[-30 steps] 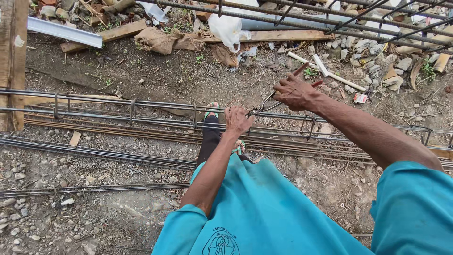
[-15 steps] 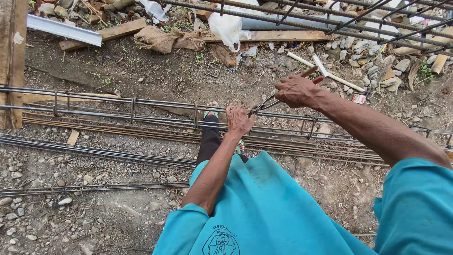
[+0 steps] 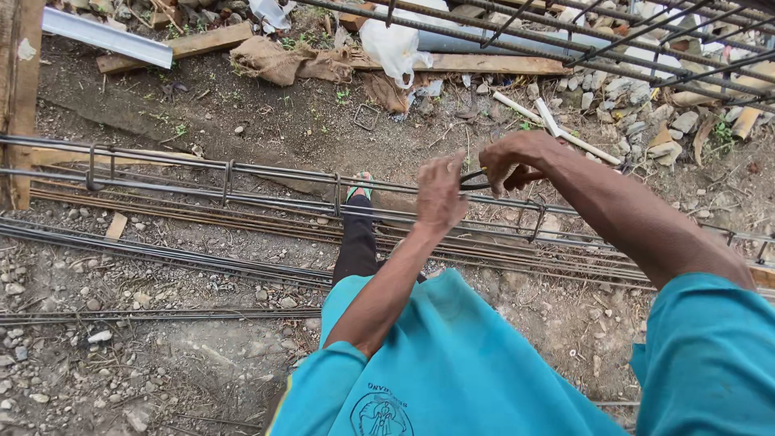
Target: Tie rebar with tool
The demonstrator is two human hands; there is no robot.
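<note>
Hands [image 3: 476, 182] raised together, gripping wire [image 3: 475, 179]

ground: bare dirt [image 3: 266, 121], gravel [image 3: 48, 266] | far edge: wooden planks [image 3: 202, 40], rubble [image 3: 646, 89] | light: daylight

We've only got one view, a head cam. It looks steeply down, close over the arms, toward the dirt ground [image 3: 202, 113].
</note>
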